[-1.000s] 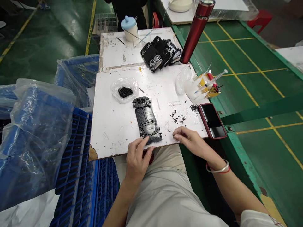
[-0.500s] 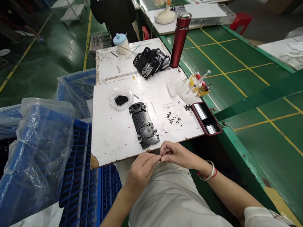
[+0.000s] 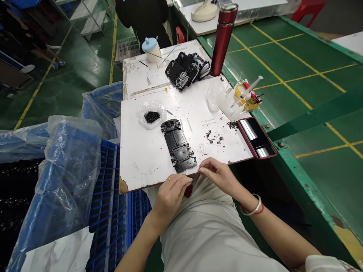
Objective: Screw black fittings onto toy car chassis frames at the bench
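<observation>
A black toy-car chassis (image 3: 180,145) lies on the white worktable (image 3: 141,151) close to its front edge. Below that edge, my left hand (image 3: 172,194) has its fingers pressed together; whatever they hold is too small to make out. My right hand (image 3: 218,175) is at the table's edge, right of the chassis, thumb and forefinger pinched, with any held thing too small to see. The two hands are apart. Small black parts (image 3: 214,138) are scattered beyond my right hand. A clear plastic bag (image 3: 160,107) of black pieces rests behind the chassis.
Behind are stacked black car parts (image 3: 187,70), a red flask (image 3: 224,39) and a lidded cup (image 3: 152,50). A phone (image 3: 256,138) and a yellow holder (image 3: 248,96) are at right. Blue crates (image 3: 109,181) stand at left. A person (image 3: 141,20) is beyond the table.
My hands, which were touching at the fingertips, have come apart, with the right one nearer the table's edge. The whole view has shifted, moving the table slightly right and up in the picture.
</observation>
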A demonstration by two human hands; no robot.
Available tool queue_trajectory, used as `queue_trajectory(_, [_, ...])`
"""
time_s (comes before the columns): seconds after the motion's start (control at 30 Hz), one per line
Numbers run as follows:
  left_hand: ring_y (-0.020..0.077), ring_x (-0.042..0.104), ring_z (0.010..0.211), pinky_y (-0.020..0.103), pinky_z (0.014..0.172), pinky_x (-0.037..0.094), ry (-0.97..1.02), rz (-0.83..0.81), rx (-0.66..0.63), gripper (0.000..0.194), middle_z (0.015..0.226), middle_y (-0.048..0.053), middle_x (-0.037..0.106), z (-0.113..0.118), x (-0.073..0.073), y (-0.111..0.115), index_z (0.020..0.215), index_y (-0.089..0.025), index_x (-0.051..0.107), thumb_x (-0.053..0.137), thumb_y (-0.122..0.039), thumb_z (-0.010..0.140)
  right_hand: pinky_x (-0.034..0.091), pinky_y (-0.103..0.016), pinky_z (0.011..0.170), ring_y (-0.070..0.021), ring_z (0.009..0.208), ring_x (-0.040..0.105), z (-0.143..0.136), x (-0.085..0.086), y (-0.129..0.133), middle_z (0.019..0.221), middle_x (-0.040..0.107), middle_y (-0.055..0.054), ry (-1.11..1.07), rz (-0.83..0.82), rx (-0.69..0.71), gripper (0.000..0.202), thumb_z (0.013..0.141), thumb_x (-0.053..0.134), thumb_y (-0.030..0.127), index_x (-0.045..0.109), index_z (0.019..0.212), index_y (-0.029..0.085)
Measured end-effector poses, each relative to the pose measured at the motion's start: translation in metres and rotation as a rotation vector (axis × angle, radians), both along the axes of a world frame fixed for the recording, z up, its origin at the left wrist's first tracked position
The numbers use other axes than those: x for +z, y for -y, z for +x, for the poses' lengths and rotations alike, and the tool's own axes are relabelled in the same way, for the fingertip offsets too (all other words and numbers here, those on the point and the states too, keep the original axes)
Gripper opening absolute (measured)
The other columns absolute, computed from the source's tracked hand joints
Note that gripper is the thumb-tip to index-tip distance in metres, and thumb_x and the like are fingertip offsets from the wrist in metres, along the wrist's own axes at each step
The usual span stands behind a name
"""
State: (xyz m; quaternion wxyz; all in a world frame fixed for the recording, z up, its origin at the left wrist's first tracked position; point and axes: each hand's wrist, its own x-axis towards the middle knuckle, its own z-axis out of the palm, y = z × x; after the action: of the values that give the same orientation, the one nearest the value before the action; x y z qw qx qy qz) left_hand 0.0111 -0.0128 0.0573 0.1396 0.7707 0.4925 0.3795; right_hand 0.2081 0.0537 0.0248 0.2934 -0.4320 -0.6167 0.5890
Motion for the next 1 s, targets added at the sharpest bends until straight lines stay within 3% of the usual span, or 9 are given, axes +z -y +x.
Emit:
queue_trajectory(0.07, [0.0164,0.065,0.085,0.030,0.077,0.058,-0.031,0.048,0.039,0.019,0.090,0.006,0.070,-0.003,-0.002,-0.003,0.104,-0.018,0.063,0.053,-0.009,0.091,0.050,-0.030,0.067,-0.0176,0.077,0.060,-0.001,-0.006,-0.002,0.085,0.064,-0.004,0.176,0.277,-0.110,0.014,0.090,0.058,0.034,0.059,0.094,0.021])
queue_trajectory(0.13, [0.0159,0.065,0.085,0.030,0.076,0.058,-0.063,0.074,0.063,0.017,0.089,0.006,0.070,-0.006,-0.002,-0.008,0.104,-0.017,0.062,0.054,-0.009,0.091,0.051,-0.033,0.071,-0.0203,0.082,0.060,-0.006,-0.011,-0.003,0.089,0.062,-0.006,0.273,0.474,-0.127,0.012,0.091,0.057,0.031,0.058,0.098,0.021])
queue_trajectory(0.27, [0.0152,0.064,0.084,0.029,0.076,0.057,-0.084,0.088,0.092,0.016,0.089,0.006,0.069,-0.009,-0.002,-0.018,0.102,-0.017,0.062,0.053,-0.009,0.091,0.052,-0.036,0.073,-0.0235,0.086,0.060,-0.022,-0.017,-0.004,0.089,0.058,-0.009,0.361,0.625,-0.121,0.010,0.094,0.053,0.027,0.057,0.099,0.020])
queue_trajectory(0.4, [0.0155,0.064,0.085,0.030,0.077,0.057,-0.097,0.111,0.100,0.015,0.090,0.006,0.069,-0.012,-0.001,-0.029,0.101,-0.017,0.062,0.055,-0.009,0.090,0.054,-0.035,0.070,-0.0214,0.079,0.061,-0.029,-0.017,-0.006,0.086,0.055,-0.007,0.344,0.583,-0.182,0.010,0.093,0.053,0.025,0.062,0.096,0.020])
queue_trajectory(0.57, [0.0162,0.064,0.086,0.032,0.078,0.056,-0.090,0.141,0.041,0.014,0.091,0.006,0.070,-0.009,0.007,-0.048,0.100,-0.016,0.062,0.057,-0.009,0.089,0.058,-0.032,0.073,-0.0201,0.090,0.067,-0.022,-0.004,-0.010,0.119,0.060,-0.013,0.151,0.406,-0.300,0.010,0.088,0.060,0.029,0.064,0.093,0.021])
queue_trajectory(0.67, [0.0159,0.064,0.085,0.031,0.078,0.056,-0.103,0.177,-0.013,0.010,0.089,0.006,0.070,-0.003,0.015,-0.062,0.096,-0.016,0.063,0.057,-0.010,0.090,0.057,-0.032,0.080,-0.0207,0.096,0.068,-0.014,0.011,-0.009,0.116,0.067,-0.011,0.068,0.300,-0.335,0.011,0.087,0.061,0.030,0.062,0.094,0.021])
queue_trajectory(0.8, [0.0151,0.063,0.083,0.029,0.077,0.055,-0.122,0.214,-0.073,0.009,0.088,0.006,0.070,0.005,0.024,-0.078,0.093,-0.014,0.063,0.054,-0.011,0.091,0.057,-0.033,0.082,-0.0203,0.095,0.069,-0.005,0.027,-0.006,0.114,0.070,-0.008,0.077,0.280,-0.370,0.013,0.087,0.062,0.033,0.062,0.094,0.022])
queue_trajectory(1.0, [0.0151,0.062,0.081,0.029,0.075,0.054,-0.161,0.217,-0.132,0.012,0.086,0.006,0.069,0.011,0.024,-0.087,0.092,-0.014,0.062,0.050,-0.012,0.093,0.058,-0.032,0.081,-0.0188,0.092,0.070,0.000,0.039,0.000,0.112,0.071,-0.005,0.078,0.242,-0.357,0.012,0.086,0.063,0.033,0.063,0.094,0.023])
